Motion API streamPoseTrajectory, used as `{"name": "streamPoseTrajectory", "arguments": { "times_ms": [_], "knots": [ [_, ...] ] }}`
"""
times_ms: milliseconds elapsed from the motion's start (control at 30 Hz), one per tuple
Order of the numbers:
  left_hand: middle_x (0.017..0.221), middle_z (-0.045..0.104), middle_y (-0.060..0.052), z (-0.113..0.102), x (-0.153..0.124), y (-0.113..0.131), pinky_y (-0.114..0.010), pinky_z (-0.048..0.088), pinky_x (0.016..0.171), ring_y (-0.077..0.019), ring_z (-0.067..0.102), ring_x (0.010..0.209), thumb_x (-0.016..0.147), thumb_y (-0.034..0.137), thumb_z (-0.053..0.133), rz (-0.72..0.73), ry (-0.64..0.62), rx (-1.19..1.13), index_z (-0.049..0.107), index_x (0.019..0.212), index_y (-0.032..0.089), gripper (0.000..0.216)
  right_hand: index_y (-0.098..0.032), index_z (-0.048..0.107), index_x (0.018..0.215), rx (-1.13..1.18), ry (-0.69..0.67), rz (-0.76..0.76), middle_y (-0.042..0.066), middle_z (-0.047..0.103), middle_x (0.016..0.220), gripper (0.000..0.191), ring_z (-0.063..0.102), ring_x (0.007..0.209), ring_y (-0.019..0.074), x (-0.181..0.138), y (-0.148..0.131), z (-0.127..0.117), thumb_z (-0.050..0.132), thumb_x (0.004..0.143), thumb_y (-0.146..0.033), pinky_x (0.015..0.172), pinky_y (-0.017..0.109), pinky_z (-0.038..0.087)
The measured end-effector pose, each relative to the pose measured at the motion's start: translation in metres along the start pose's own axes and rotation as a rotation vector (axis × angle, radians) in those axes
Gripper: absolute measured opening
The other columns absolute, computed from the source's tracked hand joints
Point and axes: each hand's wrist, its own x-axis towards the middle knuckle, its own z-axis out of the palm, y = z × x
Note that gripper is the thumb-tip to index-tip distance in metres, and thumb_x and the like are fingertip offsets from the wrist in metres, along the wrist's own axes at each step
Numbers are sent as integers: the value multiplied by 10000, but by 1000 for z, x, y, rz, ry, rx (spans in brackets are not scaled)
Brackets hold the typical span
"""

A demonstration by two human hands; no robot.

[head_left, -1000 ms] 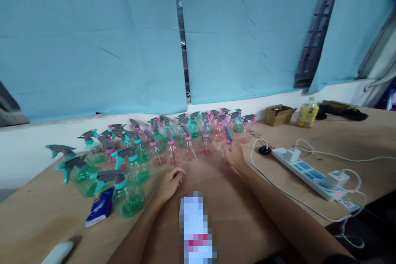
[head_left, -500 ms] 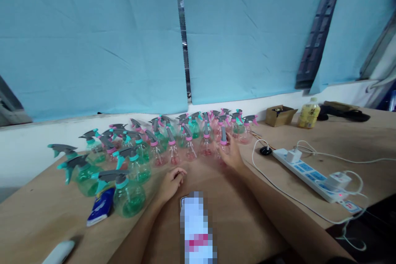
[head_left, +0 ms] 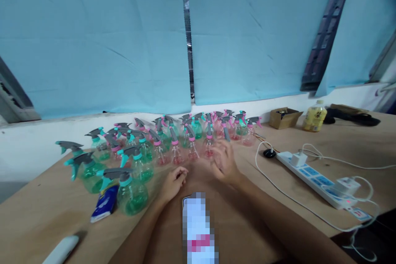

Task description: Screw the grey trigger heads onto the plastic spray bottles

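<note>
My right hand (head_left: 225, 161) is slightly blurred just in front of a pink-collared spray bottle with a grey trigger head (head_left: 227, 134). Its fingers are bent and apart, with nothing visible between them; most of that bottle is hidden behind the hand. My left hand (head_left: 175, 181) rests on the tabletop, fingers loosely curled in and holding nothing I can see. Nearest to it stand pink spray bottles (head_left: 177, 157) and a green spray bottle (head_left: 133, 199). Below and between my hands lies a phone (head_left: 199, 225) with its screen lit and pixelated.
Several more green and pink spray bottles (head_left: 100, 148) crowd the back left. A blue packet (head_left: 105, 204) and a white object (head_left: 62, 249) lie on the left. Rightward are a power strip (head_left: 318, 181) with cables, a cardboard box (head_left: 284, 119) and a yellow drink bottle (head_left: 314, 117).
My right hand has come away from the pink spray bottle and drawn back toward me. My left hand stays in place. The view has shifted slightly.
</note>
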Motion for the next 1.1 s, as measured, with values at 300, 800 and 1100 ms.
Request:
{"name": "streamPoseTrajectory", "arguments": {
  "times_ms": [300,800,1100],
  "knots": [
    [681,616,7,4,-19,9,-263,444,688,-166,584,684,822,464,547,-48,172,-132,644,806,192,289,-205,618,900,373,-339,473,16,602,854,158,555,781,165,-38,-18,59,475,861,-152,733,292,438],
    [878,689,-40,-97,-108,69,-319,469,714,-195,618,784,809,170,653,849,377,883,679,953,235,160,-214,605,950,441,-415,583,24,569,931,183,558,825,169,-52,-13,71,507,820,-129,754,312,440],
    [658,660,-9,-161,-143,51,-291,439,542,-179,604,571,835,302,621,688,411,1005,613,745,258,101,-209,617,906,435,-461,542,17,572,886,179,555,800,161,-51,-14,70,514,807,-100,729,297,436]
  ]
}}
